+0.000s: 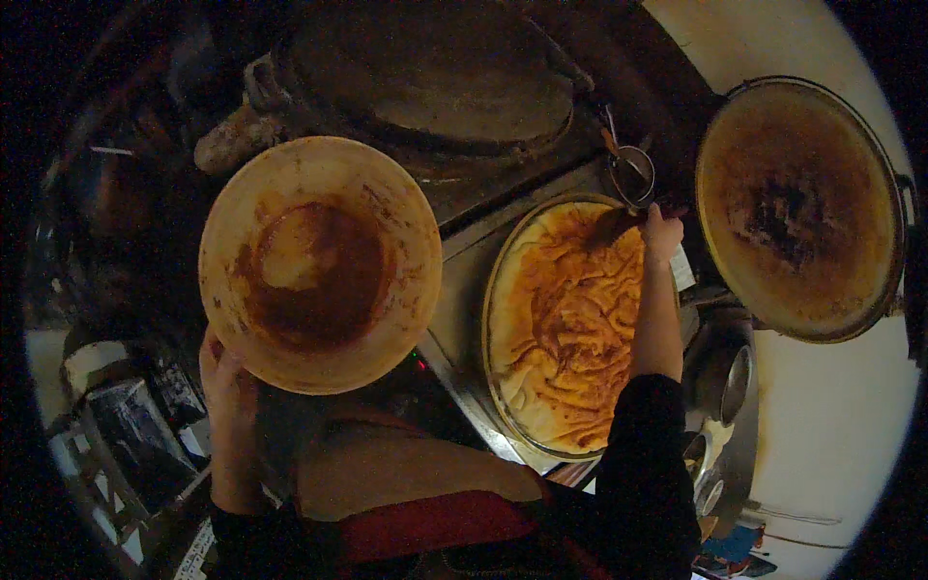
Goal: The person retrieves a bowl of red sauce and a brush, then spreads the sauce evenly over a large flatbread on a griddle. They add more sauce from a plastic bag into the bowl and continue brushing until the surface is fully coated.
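Observation:
My left hand [226, 370] grips the lower left rim of a wide, light-coloured bowl [319, 264], whose inside bears reddish-brown residue. To the right lies a large round pan [487, 319] filled with a wrinkled, browned flatbread or baked dough [580, 341]. Over the far right edge of that pan is my right hand [662, 233], its fingers closed around the end of something by a small round metal strainer or ring-shaped tool [632, 176]. Which part it grips is too dark to tell. A dark shadow falls on the dough there.
A large dark round griddle or pan [464, 94] stands at the back. Another round pan with a scorched middle [801, 210] is at the right, against a pale wall. Metal pots [738, 384] sit below it. At the lower left stands a dark box-like object [134, 435].

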Demonstrator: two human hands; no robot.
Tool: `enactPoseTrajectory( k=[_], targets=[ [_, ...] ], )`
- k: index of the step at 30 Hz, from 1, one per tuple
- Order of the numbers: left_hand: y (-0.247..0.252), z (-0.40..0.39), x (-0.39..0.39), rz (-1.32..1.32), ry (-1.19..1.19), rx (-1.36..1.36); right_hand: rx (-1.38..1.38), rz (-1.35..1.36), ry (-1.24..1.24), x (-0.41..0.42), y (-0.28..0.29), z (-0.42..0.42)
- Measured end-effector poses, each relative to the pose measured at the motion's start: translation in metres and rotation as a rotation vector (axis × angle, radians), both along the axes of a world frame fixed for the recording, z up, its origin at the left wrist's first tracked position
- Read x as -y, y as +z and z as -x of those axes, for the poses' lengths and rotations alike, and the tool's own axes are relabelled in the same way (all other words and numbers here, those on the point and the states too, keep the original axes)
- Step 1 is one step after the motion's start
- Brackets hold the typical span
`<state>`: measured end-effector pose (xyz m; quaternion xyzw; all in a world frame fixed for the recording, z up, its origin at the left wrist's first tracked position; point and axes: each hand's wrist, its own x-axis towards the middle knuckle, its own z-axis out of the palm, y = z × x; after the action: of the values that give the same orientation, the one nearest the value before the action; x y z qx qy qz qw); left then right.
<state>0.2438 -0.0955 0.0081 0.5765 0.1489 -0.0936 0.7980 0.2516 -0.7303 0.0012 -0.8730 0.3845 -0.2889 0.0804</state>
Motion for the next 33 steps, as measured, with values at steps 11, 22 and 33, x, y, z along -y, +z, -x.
enactPoseTrajectory(
  k=[11, 22, 33],
  targets=[
    [-0.010, -0.008, 0.002, 0.155, 0.014, 0.019, 0.003, -0.082, -0.240, 0.057, -0.023, 0.012],
    [-0.019, -0.006, -0.015, 0.166, 0.043, -0.026, -0.128, 0.128, -0.207, 0.055, -0.028, 0.006],
    [-0.013, 0.004, -0.021, 0.215, -0.007, 0.032, -0.385, 0.049, 0.653, -0.154, 0.002, -0.040]
  ],
)
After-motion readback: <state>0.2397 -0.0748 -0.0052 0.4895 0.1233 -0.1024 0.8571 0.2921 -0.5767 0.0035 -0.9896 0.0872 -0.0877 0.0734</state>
